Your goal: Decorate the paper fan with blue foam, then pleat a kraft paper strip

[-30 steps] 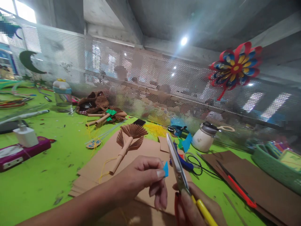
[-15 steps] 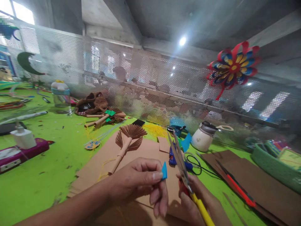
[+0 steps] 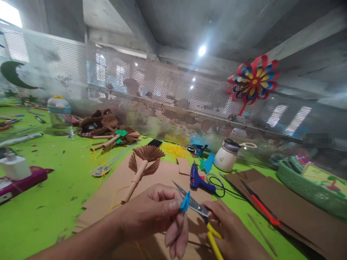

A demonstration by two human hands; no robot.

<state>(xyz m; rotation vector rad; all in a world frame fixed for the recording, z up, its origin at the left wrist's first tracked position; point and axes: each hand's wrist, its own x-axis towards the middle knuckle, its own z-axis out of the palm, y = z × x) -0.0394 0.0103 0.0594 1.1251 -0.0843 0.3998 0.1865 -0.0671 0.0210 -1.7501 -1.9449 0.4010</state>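
Note:
Between thumb and forefinger, my left hand (image 3: 162, 213) pinches a small folded blue piece (image 3: 185, 202). My right hand (image 3: 227, 231) holds yellow-handled scissors (image 3: 199, 207), whose blades point up and left, right beside the blue piece. Whether the blades touch it I cannot tell. Beneath both hands lie brown paper sheets (image 3: 168, 177). A pleated brown paper fan shape with a rolled stem (image 3: 138, 175) rests on them. A blue glue gun (image 3: 199, 180) lies beyond my right hand.
A white jar (image 3: 225, 157) stands behind the glue gun. On the right are dark brown sheets (image 3: 271, 191), a red-handled tool (image 3: 264, 207) and a green basket (image 3: 306, 191). On the left are a purple power strip (image 3: 35, 177) and a clear jar (image 3: 61, 121).
The scissors have swung from near upright to a leftward slant, bringing their blades beside the blue piece. The view has shifted a little to the right.

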